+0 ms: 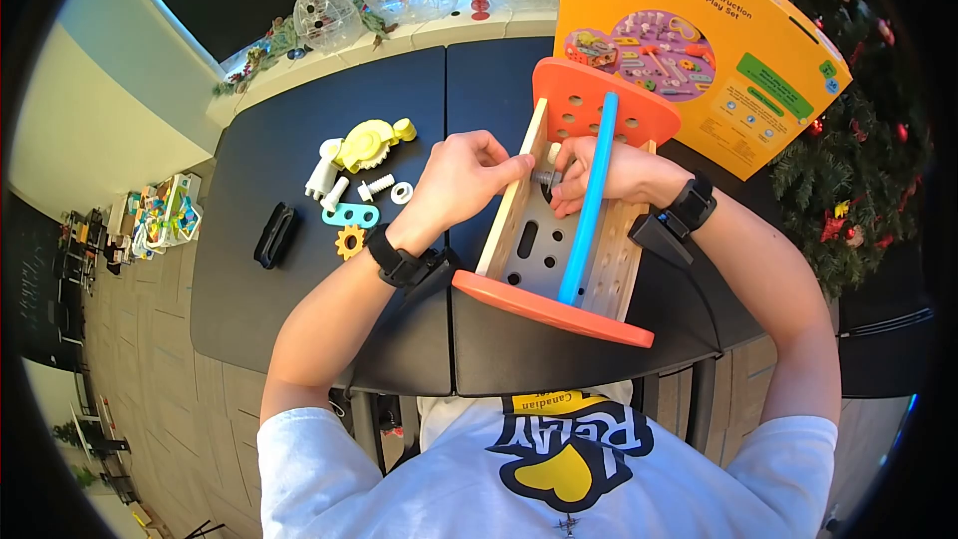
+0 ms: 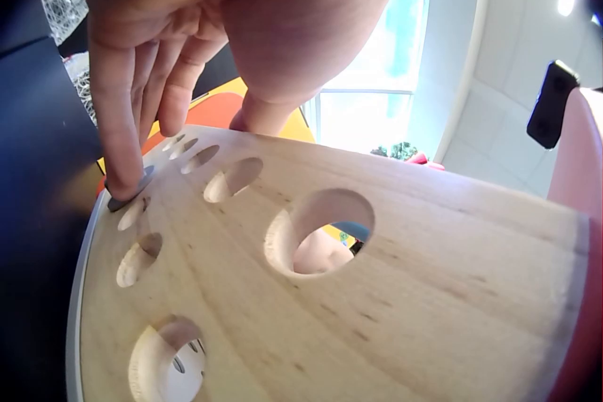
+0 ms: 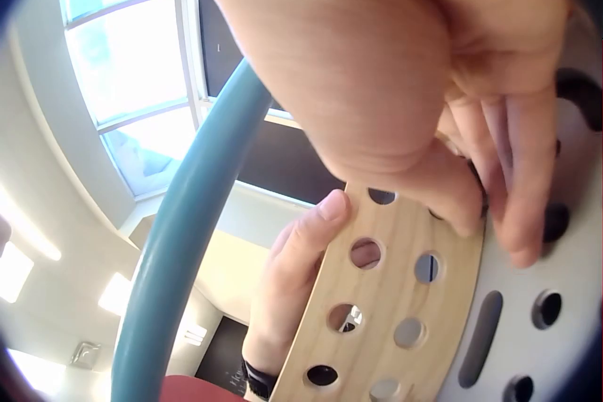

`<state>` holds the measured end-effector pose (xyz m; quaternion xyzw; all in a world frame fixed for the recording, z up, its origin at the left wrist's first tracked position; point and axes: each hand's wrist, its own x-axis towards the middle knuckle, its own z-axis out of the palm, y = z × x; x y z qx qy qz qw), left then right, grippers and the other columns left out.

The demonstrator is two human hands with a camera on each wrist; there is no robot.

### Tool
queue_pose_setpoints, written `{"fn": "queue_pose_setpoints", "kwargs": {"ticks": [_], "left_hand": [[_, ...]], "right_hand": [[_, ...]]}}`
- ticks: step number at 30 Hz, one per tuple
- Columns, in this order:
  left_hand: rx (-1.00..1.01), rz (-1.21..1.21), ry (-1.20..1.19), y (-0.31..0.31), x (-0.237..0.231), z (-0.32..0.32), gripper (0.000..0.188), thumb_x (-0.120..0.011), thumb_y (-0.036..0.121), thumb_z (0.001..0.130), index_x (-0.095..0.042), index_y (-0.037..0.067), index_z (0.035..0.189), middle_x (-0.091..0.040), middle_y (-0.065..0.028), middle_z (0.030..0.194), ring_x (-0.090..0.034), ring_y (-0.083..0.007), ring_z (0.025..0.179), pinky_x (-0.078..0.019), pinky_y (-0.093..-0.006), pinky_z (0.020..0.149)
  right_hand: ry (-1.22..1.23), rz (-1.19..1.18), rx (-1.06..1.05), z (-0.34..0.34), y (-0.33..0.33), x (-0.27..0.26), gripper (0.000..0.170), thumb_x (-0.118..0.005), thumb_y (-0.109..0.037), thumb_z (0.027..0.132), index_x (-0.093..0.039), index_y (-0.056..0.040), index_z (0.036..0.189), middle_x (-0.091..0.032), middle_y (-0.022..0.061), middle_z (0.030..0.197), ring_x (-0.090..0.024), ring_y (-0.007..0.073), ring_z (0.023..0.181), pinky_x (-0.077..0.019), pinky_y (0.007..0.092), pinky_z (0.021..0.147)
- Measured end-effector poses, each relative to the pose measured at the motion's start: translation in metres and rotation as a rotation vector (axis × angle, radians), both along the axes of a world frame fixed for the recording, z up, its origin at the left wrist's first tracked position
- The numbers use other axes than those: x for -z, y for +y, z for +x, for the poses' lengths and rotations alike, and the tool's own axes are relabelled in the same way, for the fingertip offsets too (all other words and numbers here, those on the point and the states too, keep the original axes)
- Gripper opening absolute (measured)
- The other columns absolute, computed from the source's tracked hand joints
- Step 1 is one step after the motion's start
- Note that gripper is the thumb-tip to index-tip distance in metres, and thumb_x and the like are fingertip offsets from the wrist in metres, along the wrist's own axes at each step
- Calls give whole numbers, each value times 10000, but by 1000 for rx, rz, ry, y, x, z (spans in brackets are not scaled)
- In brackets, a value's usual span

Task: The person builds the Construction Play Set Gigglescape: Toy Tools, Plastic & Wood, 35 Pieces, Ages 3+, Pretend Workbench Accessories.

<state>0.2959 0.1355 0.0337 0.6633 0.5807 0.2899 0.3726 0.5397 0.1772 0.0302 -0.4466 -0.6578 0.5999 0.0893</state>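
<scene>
A toy toolbox with orange ends, a blue handle bar (image 1: 591,200) and holed wooden side panels (image 1: 511,220) stands before me. My left hand (image 1: 461,178) grips the left panel, thumb over its top edge. In the left wrist view, a fingertip of that hand presses a flat grey piece (image 2: 130,191) on the panel's outer face. Inside the box, beneath the handle bar, the fingers of my right hand (image 1: 614,170) pinch around a grey threaded bolt (image 1: 546,178) by the inner face of the left panel. Those fingers partly hide the bolt.
Left of the toolbox lie a yellow-green toy saw (image 1: 367,146), a white screw (image 1: 377,187), a white ring nut (image 1: 401,193), a teal two-holed strip (image 1: 351,216), a yellow gear (image 1: 350,241) and a black case (image 1: 275,236). An orange box (image 1: 718,50) and a decorated tree (image 1: 848,140) stand behind.
</scene>
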Motion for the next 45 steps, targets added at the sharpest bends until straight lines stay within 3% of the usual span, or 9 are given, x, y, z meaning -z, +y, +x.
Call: {"fn": "queue_pose_setpoints", "kwargs": {"ticks": [4, 7, 16, 19, 24, 27, 33, 36, 45], "left_hand": [[-4, 2, 11, -1, -3, 1, 466, -819, 444, 876, -748, -17, 890, -773, -144, 851, -751, -217, 806, -586, -346, 765], [3, 12, 14, -3, -5, 3, 415, -820, 385, 918, -720, -17, 896, -756, -88, 826, -661, -108, 742, -529, -285, 699], [0, 4, 0, -4, -5, 3, 423, -819, 395, 918, -721, -15, 892, -760, -87, 825, -665, -110, 752, -531, -290, 707], [-3, 3, 22, 0, -2, 2, 487, -815, 466, 878, -749, -16, 896, -776, -151, 858, -754, -217, 813, -588, -348, 775], [2, 3, 11, -1, -2, 2, 484, -816, 465, 877, -748, -14, 894, -775, -149, 857, -751, -213, 807, -585, -345, 765], [1, 1, 2, -1, -3, 3, 481, -819, 459, 878, -746, -16, 892, -775, -147, 856, -750, -208, 808, -585, -343, 762], [-3, -9, 11, -1, -3, 2, 476, -820, 453, 880, -743, -16, 891, -774, -146, 854, -751, -205, 812, -587, -342, 764], [-4, -5, 24, -1, -4, 2, 477, -818, 458, 880, -744, -13, 891, -776, -148, 859, -754, -212, 815, -588, -342, 768], [3, 11, 19, 0, -1, 2, 487, -816, 474, 874, -747, -8, 887, -777, -150, 858, -758, -222, 818, -588, -350, 770]], "right_hand": [[12, -61, -12, 2, 2, 3, 328, -652, -157, 1048, -571, 131, 1184, -740, 275, 1101, -782, 304, 985, -653, 337, 840], [2, -101, -56, 3, 7, 2, 365, -636, -194, 1060, -573, 132, 1212, -740, 279, 1115, -779, 300, 998, -647, 352, 863], [18, -114, -1, 1, 3, -3, 384, -652, -224, 1050, -607, 124, 1206, -756, 248, 1090, -778, 265, 949, -638, 356, 852], [-24, -27, -25, 3, 4, 3, 403, -656, -251, 1053, -617, 123, 1195, -764, 235, 1056, -777, 256, 932, -637, 355, 839], [-15, -83, -66, 4, 7, -1, 428, -608, -302, 1082, -644, 115, 1175, -771, 228, 1007, -779, 262, 906, -636, 348, 820], [-21, -131, -5, 2, 8, 1, 338, -649, -248, 1055, -687, 84, 1007, -772, 189, 978, -764, 241, 798, -630, 309, 689], [43, -59, 206, -4, -4, -8, 335, -713, -238, 1014, -687, 95, 1034, -766, 155, 924, -742, 193, 745, -616, 298, 641], [-140, 109, -2, -2, 6, 1, 359, -728, -221, 1011, -660, 78, 1197, -770, 189, 931, -782, 224, 822, -609, 270, 680], [-103, -20, 12, -1, 3, 4, 426, -565, -335, 1096, -727, 11, 908, -751, 80, 825, -684, 122, 637, -492, 265, 503]]}}
